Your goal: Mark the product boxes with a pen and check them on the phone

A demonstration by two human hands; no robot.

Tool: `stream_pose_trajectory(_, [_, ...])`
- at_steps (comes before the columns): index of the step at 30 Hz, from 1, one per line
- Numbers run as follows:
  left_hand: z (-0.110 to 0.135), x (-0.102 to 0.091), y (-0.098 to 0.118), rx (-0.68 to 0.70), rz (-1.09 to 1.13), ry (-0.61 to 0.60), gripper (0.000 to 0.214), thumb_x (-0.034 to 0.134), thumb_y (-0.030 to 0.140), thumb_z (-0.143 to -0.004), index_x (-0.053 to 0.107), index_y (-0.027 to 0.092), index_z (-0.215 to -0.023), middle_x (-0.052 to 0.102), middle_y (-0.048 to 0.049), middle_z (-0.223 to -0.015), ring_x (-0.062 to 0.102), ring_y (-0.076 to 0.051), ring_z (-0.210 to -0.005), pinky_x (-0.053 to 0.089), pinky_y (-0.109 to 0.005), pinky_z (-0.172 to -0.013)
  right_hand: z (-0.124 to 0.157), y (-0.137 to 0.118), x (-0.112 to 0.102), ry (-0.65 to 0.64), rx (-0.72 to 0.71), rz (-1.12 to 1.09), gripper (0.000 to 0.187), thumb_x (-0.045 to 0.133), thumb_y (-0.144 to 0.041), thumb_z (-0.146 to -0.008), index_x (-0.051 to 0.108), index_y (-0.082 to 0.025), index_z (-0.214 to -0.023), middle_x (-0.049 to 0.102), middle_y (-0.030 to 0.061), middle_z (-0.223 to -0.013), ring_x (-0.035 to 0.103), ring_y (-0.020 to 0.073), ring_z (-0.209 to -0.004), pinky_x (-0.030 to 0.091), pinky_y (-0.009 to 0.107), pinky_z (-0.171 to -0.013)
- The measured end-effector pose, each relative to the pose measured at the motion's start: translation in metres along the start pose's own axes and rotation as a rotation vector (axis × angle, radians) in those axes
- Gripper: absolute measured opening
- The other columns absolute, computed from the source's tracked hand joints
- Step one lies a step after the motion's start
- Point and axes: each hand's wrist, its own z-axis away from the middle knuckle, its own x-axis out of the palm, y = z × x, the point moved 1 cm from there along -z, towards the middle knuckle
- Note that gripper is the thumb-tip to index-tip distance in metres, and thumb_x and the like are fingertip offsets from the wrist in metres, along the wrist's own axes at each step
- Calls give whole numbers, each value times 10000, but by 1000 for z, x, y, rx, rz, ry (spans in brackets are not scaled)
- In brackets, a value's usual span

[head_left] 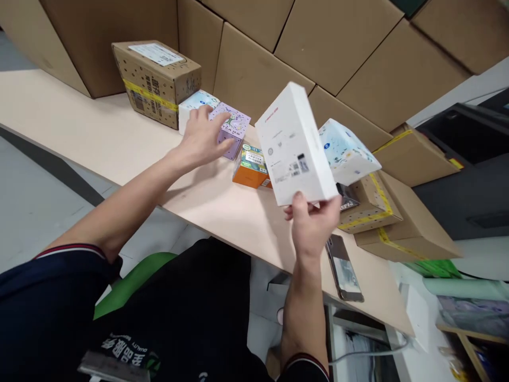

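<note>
Held up tilted above the table is a flat white box (292, 146) with small print and a barcode label, its lower edge gripped by my right hand (314, 225). My left hand (204, 135) has its fingers spread beside a purple patterned box (234, 119); whether it touches that box I cannot tell. Just behind those fingers stands a white-and-blue tissue pack (199, 99). An orange and green box (250, 165) lies between my hands, its right end partly hidden by the white box. Another floral white-and-blue pack (348, 151) shows right of the white box.
On the left, a taped brown carton (157, 79) rests on the wooden table (83, 119). Large cardboard boxes (254, 63) form a wall behind. Several cartons (405, 217) are stacked right, near a phone (344, 268) at the table's front edge.
</note>
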Motion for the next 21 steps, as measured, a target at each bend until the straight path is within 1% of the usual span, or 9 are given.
stream_pose_trajectory(1, [-11, 7, 2, 10, -59, -48, 668, 610, 496, -962, 523, 138, -1520, 412, -101, -1560, 245, -446, -1511, 146, -540, -1275, -7, 2, 11, 7, -47, 64, 368, 711, -489, -823, 499, -257, -1016, 613, -8, -862, 617, 156, -641, 547, 326, -588])
stream_pose_trajectory(3, [-27, 22, 3, -51, -178, -92, 678, 638, 501, -924, 553, 139, -1491, 387, -153, -1572, 253, -493, -1489, 173, -602, -1240, -19, 8, 32, 33, -153, 199, 364, 683, -532, -829, 488, -258, -968, 608, 11, -872, 641, 203, -760, 575, 390, -718])
stream_pose_trajectory(5, [-37, 35, 3, -114, -273, -123, 687, 629, 555, -906, 579, 149, -1458, 381, -197, -1576, 270, -528, -1465, 193, -657, -1199, -27, 14, 49, 63, -260, 302, 379, 645, -568, -836, 485, -250, -967, 629, 50, -908, 661, 253, -873, 574, 446, -816])
stream_pose_trajectory(8, [-45, 49, 1, -168, -336, -131, 738, 539, 667, -908, 601, 153, -1433, 384, -212, -1585, 227, -555, -1473, 157, -669, -1182, -34, 20, 68, 69, -346, 399, 428, 580, -598, -870, 499, -215, -1045, 669, 112, -956, 691, 308, -946, 574, 490, -845])
stream_pose_trajectory(10, [-48, 53, 0, -179, -350, -122, 771, 503, 698, -902, 609, 143, -1427, 397, -219, -1585, 192, -565, -1488, 118, -666, -1185, -37, 21, 75, 61, -358, 434, 526, 554, -606, -895, 497, -170, -1182, 691, 143, -987, 709, 330, -958, 581, 506, -839])
stream_pose_trajectory(13, [-48, 55, 0, -178, -387, -136, 759, 477, 677, -912, 621, 130, -1417, 428, -222, -1578, 181, -578, -1501, 69, -674, -1189, -41, 18, 80, 38, -370, 451, 756, 552, -616, -920, 360, -128, -1465, 697, 193, -1129, 721, 341, -993, 589, 522, -851])
stream_pose_trajectory(15, [-45, 52, 4, -174, -413, -160, 731, 469, 643, -929, 622, 119, -1415, 431, -228, -1586, 207, -575, -1501, 75, -671, -1188, -42, 17, 81, 10, -387, 462, 839, 549, -638, -929, 289, -148, -1558, 683, 213, -1210, 721, 338, -988, 593, 531, -855])
stream_pose_trajectory(19, [-26, 41, 11, -139, -466, -178, 713, 453, 623, -956, 627, 96, -1403, 464, -263, -1547, 339, -552, -1442, 193, -650, -1159, -45, 18, 82, -26, -413, 462, 811, 509, -676, -949, 387, -141, -1547, 684, 229, -1228, 711, 330, -960, 602, 520, -845])
stream_pose_trajectory(21, [-12, 33, 12, -114, -477, -174, 705, 449, 640, -960, 637, 119, -1396, 491, -252, -1516, 373, -551, -1413, 238, -658, -1137, -45, 19, 82, -29, -418, 448, 804, 510, -677, -953, 411, -132, -1536, 668, 235, -1261, 704, 326, -981, 608, 491, -832])
